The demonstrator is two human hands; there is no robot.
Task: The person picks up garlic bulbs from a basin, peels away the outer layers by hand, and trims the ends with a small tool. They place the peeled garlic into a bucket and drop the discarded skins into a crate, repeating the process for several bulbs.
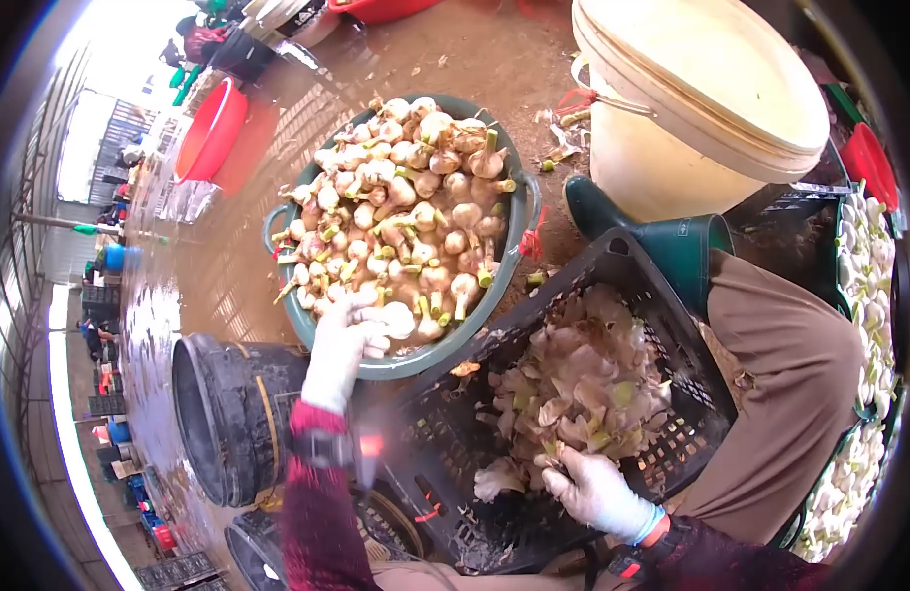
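Wet floor [228, 231] underfoot; left hand [345, 340] grips a pale bulb [399, 320], likely firm, slick, best cupped; right hand [601, 494] at peels [583, 379], hold unclear.

Two gloved hands are showing, one left hand [339, 350] and one right hand [598, 497]. One green tub [401, 369] is holding garlic bulbs [464, 288] by the dozen (they are overlapping too much for an exact figure). One black crate [683, 404] is carrying a single heap of peelings [583, 369], its pieces defying a count. One cream bucket [652, 163] is standing near one green boot [677, 251]. Black buckets are numbering at least three: a ribbed one [243, 424], a lower one [268, 530] and a distant one [240, 54]. Two red basins are appearing, one whole basin [214, 128] and one cut-off basin [381, 8].
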